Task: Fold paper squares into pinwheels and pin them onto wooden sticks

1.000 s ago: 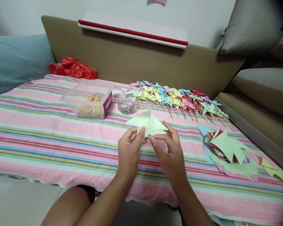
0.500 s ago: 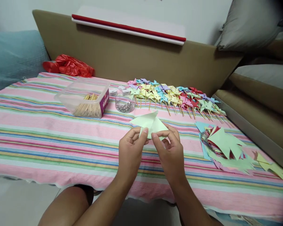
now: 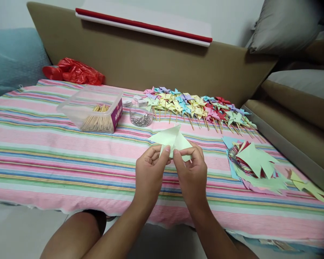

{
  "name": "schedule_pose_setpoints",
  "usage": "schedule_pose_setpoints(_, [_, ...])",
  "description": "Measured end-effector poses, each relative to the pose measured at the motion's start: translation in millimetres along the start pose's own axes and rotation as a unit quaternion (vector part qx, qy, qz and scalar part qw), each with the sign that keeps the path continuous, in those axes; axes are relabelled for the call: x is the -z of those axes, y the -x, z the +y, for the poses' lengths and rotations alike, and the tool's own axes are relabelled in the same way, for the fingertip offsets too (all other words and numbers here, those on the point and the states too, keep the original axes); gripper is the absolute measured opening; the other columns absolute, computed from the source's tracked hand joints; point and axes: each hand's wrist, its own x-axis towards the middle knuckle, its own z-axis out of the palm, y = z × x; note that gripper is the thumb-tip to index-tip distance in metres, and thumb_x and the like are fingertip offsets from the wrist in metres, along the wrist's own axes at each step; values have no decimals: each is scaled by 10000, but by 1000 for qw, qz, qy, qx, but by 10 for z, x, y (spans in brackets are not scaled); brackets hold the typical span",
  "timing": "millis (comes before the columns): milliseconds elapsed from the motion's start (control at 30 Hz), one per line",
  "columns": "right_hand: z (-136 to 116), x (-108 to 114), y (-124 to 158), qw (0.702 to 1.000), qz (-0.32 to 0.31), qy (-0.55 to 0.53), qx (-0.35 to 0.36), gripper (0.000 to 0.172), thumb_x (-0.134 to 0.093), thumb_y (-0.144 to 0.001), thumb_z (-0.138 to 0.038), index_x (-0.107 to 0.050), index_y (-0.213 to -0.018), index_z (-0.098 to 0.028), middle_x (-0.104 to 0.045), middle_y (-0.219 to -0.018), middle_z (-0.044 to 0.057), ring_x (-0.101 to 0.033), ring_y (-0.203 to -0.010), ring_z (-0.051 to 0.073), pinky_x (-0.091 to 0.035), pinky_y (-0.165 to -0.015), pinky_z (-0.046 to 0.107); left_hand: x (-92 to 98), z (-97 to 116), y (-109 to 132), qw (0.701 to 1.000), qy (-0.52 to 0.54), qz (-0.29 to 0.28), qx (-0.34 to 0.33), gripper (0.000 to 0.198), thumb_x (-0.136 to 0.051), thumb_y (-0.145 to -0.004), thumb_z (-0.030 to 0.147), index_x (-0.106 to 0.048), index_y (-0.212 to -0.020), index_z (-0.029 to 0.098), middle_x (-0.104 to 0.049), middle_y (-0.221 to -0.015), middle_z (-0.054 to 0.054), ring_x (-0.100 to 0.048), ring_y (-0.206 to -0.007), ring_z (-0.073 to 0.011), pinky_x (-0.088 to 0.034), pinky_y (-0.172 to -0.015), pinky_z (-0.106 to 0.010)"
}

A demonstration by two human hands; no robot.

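Between my two hands is a pale green paper pinwheel [image 3: 169, 138], its corners partly folded in toward the middle. My left hand [image 3: 151, 167] pinches its near left part, thumb on top and fingers curled beneath. On the near right side, my right hand [image 3: 191, 167] grips the paper too, the thumb pressed close to the centre beside the left thumb. The paper is held above a striped cloth [image 3: 70, 154]. Beyond it stands a clear round tub [image 3: 141, 118] of small shiny metal pieces. The fingertips under the paper are hidden.
A clear plastic box [image 3: 90, 104] of wooden sticks stands left of the tub. Finished pinwheels on sticks [image 3: 194, 106] lie in rows at the back. Cut paper sheets [image 3: 256, 160] are piled at right, with yellow paper [image 3: 310, 187] beside them. A red plastic bag [image 3: 75, 71] lies back left.
My right hand has shifted slightly left, bringing its thumb nearer the paper's centre and folding the right part further in. My left hand keeps its hold. The camera view has shifted slightly.
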Motion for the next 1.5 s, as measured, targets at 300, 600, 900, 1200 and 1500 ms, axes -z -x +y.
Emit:
schedule_pose_setpoints(300, [4,-33,19,987,29,55,150,144,-620,-888,-238,-709,-1000,-255,-529,-1288,110,-502,-1311,287,-465,-1028,497,-3,-6,8,999,32,1,17,194,-772,-814,346,-694,-800,168,-679,-710,12,-602,-685,-120,-485,-677,-223])
schedule_pose_setpoints(600, [14,-31,28,983,39,60,168,111,-642,-881,-227,-722,-957,-241,-509,-1339,122,-503,-1323,294,-463,-1062,507,-7,1,16,997,60,5,46,185,-764,-832,325,-714,-861,149,-673,-726,6,-578,-696,-99,-482,-686,-197])
schedule_pose_setpoints(900, [-5,-55,18,987,56,60,140,70,-663,-854,-240,-683,-919,-224,-530,-1267,132,-504,-1324,294,-442,-1065,514,-5,-21,9,997,66,-4,25,186,-763,-829,330,-732,-888,156,-706,-763,-10,-614,-704,-120,-495,-702,-231])
schedule_pose_setpoints(1200, [2,-87,55,989,50,46,129,147,-655,-860,-260,-618,-999,-230,-536,-1284,140,-513,-1302,298,-479,-1002,498,-14,-23,7,997,64,15,33,242,-828,-750,309,-746,-908,146,-783,-893,-59,-695,-782,-162,-542,-756,-262])
schedule_pose_setpoints(1500, [-5,142,-176,953,-80,-255,-143,388,-616,-897,-508,-645,-1149,-214,-675,-1213,98,-641,-1117,278,-557,-841,379,72,56,-64,1000,-20,-18,-9,207,-811,-773,319,-750,-892,161,-782,-926,-65,-711,-852,-196,-546,-744,-272])
